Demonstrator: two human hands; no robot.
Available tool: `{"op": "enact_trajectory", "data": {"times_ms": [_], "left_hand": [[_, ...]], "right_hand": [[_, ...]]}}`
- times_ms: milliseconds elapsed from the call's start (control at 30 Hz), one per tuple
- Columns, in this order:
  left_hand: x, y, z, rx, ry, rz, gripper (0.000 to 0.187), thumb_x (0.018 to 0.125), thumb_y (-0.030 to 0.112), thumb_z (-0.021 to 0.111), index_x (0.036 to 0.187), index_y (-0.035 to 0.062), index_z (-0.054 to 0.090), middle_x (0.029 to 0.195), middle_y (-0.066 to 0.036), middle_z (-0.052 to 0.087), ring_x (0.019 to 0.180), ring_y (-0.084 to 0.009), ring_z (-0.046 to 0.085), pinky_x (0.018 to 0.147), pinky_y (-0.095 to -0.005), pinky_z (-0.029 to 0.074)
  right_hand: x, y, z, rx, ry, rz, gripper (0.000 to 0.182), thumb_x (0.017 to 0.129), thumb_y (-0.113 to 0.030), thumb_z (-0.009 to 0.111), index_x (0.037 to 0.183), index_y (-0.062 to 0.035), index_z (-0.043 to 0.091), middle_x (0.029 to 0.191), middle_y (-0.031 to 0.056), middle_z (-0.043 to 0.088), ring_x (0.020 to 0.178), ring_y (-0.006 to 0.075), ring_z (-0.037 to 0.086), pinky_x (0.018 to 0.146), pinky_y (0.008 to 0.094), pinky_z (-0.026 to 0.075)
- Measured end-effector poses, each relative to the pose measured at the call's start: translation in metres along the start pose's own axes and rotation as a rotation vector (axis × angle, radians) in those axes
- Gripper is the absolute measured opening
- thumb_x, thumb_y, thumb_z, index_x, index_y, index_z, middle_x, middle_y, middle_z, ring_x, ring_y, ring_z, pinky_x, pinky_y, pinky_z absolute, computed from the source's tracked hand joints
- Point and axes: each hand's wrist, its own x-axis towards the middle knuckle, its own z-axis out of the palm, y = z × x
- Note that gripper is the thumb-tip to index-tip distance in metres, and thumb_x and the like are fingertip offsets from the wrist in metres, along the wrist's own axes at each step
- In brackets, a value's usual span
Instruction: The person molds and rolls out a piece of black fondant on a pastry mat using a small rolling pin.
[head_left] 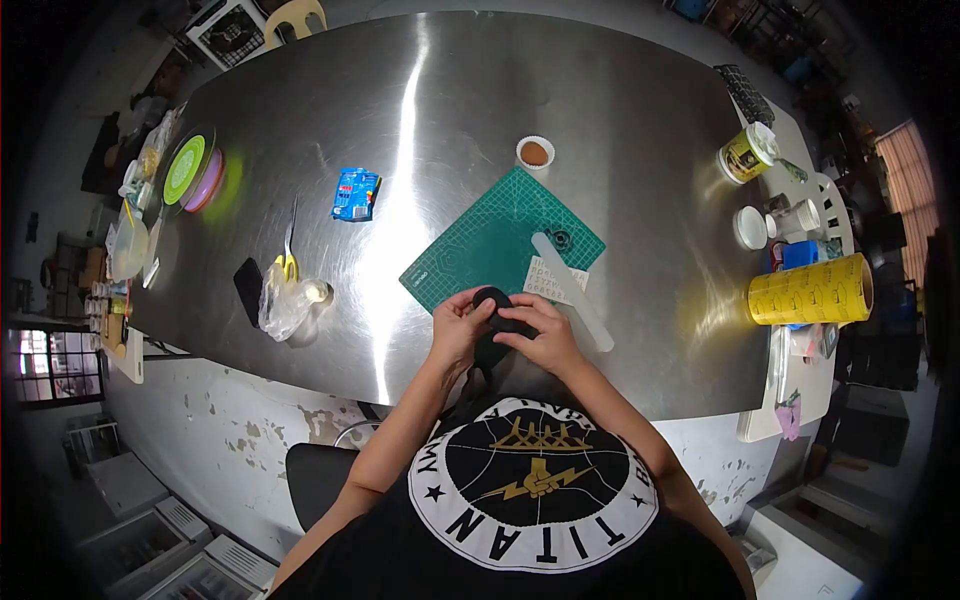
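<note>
We gripped a black piece (489,297) between the fingers of our left hand (459,325) and right hand (543,336), keeping it at the near edge of the green mat (450,255). On the right of the mat, a whitish rod (572,292) lay across a lettered sheet (544,277). We had a white cup (521,154) just beyond the mat's far corner; farther left on the metal surface (630,100) were a blue packet (354,195) and yellow-handled scissors (289,265).
</note>
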Motion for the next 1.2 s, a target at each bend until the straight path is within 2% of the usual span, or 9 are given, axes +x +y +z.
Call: {"op": "enact_trajectory", "data": {"times_ms": [200,267,367,567,733,800,867,1067,1200], "left_hand": [[-0.006,0.002,-0.011,0.119,-0.192,0.007,0.033,0.080,0.006,0.064,0.111,-0.0036,0.056,0.097,-0.009,0.062,0.082,-0.0131,0.062,0.073,-0.0252,0.053],[-0.010,0.001,-0.013,0.148,-0.253,0.025,0.034,0.080,0.007,0.065,0.111,-0.0038,0.056,0.098,-0.009,0.062,0.082,-0.0128,0.061,0.075,-0.0252,0.052],[-0.017,0.003,-0.004,-0.082,-0.277,-0.037,0.036,0.079,0.007,0.066,0.111,-0.0041,0.056,0.099,-0.008,0.063,0.083,-0.0111,0.060,0.075,-0.0236,0.050],[-0.013,-0.010,-0.006,0.373,-0.159,0.065,0.026,0.077,0.009,0.069,0.099,-0.0041,0.063,0.082,-0.007,0.065,0.069,-0.0095,0.059,0.063,-0.0200,0.048],[0.000,-0.017,-0.022,0.061,-0.119,-0.223,0.022,0.081,0.013,0.066,0.094,-0.0041,0.063,0.082,-0.009,0.064,0.066,-0.0131,0.060,0.060,-0.0237,0.050],[0.002,-0.020,-0.024,0.111,-0.120,-0.179,0.021,0.082,0.013,0.065,0.093,-0.0047,0.062,0.081,-0.008,0.064,0.067,-0.0122,0.060,0.062,-0.0231,0.049],[0.003,-0.022,-0.023,0.432,-0.132,0.037,0.021,0.084,0.014,0.063,0.093,-0.0052,0.062,0.081,-0.008,0.064,0.070,-0.0108,0.059,0.065,-0.0228,0.048],[0.007,-0.016,-0.025,0.744,-0.180,0.189,0.020,0.085,0.012,0.060,0.093,-0.0058,0.062,0.081,-0.006,0.065,0.072,-0.0117,0.060,0.068,-0.0230,0.048],[0.006,-0.031,-0.022,0.470,-0.112,0.162,0.022,0.085,0.012,0.060,0.098,-0.0052,0.060,0.080,-0.005,0.064,0.072,-0.0116,0.060,0.067,-0.0230,0.048]], "right_hand": [[-0.003,0.001,0.004,0.025,0.063,0.071,0.041,0.064,-0.014,0.080,0.100,-0.0018,0.063,0.091,0.0092,0.060,0.083,0.0165,0.061,0.072,0.0274,0.049],[-0.001,0.000,0.007,0.412,0.200,0.411,0.046,0.066,-0.010,0.079,0.105,0.0002,0.057,0.081,0.0056,0.059,0.078,0.0116,0.060,0.065,0.0227,0.047],[0.007,-0.008,-0.001,0.406,0.075,0.452,0.048,0.068,-0.007,0.078,0.108,0.0002,0.052,0.073,-0.0003,0.054,0.069,0.0064,0.055,0.057,0.0182,0.043],[0.002,0.000,0.013,0.020,-0.055,0.361,0.046,0.066,-0.005,0.078,0.106,-0.0006,0.055,0.066,-0.0038,0.047,0.056,0.0034,0.042,0.049,0.0172,0.034],[-0.007,0.006,0.011,0.306,-0.152,0.427,0.047,0.068,-0.015,0.077,0.108,-0.0004,0.058,0.071,0.0011,0.056,0.059,0.0061,0.052,0.053,0.0203,0.042],[-0.006,0.004,0.012,0.465,-0.181,0.444,0.046,0.072,-0.017,0.076,0.109,0.0018,0.057,0.073,0.0014,0.057,0.061,0.0059,0.054,0.054,0.0197,0.044],[-0.001,-0.003,0.012,0.646,-0.106,0.728,0.040,0.079,-0.018,0.070,0.109,0.0056,0.057,0.079,0.0034,0.060,0.066,0.0068,0.057,0.056,0.0192,0.049],[-0.006,0.012,0.017,0.674,-0.134,0.748,0.033,0.084,-0.019,0.064,0.107,0.0042,0.057,0.088,0.0081,0.062,0.070,0.0098,0.060,0.060,0.0199,0.051],[-0.010,0.022,0.022,0.622,-0.025,0.764,0.029,0.085,-0.018,0.063,0.103,0.0043,0.059,0.086,0.0081,0.063,0.067,0.0092,0.060,0.058,0.0196,0.050]]}}
